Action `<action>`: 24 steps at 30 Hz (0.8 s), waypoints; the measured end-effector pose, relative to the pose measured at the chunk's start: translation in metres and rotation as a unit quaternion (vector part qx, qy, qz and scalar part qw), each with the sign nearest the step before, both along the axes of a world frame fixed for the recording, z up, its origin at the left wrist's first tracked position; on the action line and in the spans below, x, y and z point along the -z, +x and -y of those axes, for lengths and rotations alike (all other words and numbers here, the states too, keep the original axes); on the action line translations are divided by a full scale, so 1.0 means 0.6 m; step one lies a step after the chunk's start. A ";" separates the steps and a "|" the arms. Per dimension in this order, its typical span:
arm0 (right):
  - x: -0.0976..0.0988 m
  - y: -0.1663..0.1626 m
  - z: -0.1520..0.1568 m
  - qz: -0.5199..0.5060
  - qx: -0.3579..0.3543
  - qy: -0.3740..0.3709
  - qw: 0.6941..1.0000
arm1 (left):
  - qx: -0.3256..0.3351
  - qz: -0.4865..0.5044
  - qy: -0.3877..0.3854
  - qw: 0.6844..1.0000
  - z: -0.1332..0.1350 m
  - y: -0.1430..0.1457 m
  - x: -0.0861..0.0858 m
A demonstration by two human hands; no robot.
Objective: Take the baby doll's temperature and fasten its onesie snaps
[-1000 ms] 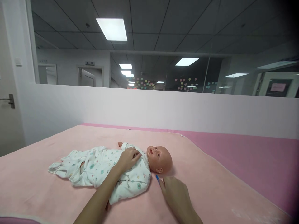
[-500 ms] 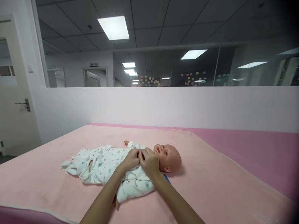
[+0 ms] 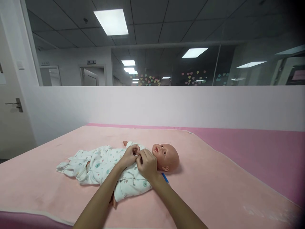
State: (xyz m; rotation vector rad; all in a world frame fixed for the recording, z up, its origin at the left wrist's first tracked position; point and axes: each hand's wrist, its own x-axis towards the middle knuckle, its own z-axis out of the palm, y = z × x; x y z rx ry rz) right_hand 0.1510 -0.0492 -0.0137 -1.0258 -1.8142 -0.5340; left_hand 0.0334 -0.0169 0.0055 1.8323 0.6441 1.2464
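Note:
A baby doll [image 3: 168, 157] lies on its back, its head to the right and legs to the left. It wears a white baby romper [image 3: 105, 162] with small green and grey prints. Over the doll's upper chest, my left hand [image 3: 130, 156] is closed in a pinch, and a thin white edge of cloth shows at its fingertips. Right beside it, just below the doll's chin, my right hand [image 3: 147, 163] pinches the romper too. The fingertips of both hands nearly meet, and they partly hide the cloth between them.
A pink padded mat [image 3: 209, 190] carries the doll. A blue strip-like object [image 3: 165, 178] pokes out beside my right wrist. Behind the mat stands a white half wall [image 3: 166, 106] with glass above it. A door [image 3: 14, 127] is at the left.
The view has shifted slightly, so everything sits a little further left and up. My fingertips have moved slightly, and a white edge of cloth now shows between my hands.

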 end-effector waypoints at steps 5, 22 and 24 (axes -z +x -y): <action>-0.001 0.002 0.002 0.013 0.001 -0.019 1.000 | 0.014 -0.008 0.000 1.000 0.008 -0.001 -0.008; -0.001 0.000 0.002 0.021 -0.006 -0.002 1.000 | 0.052 -0.039 0.001 0.998 0.008 -0.004 -0.007; 0.003 0.000 0.001 0.025 -0.009 0.011 1.000 | 0.051 -0.051 0.011 0.997 0.008 -0.005 -0.007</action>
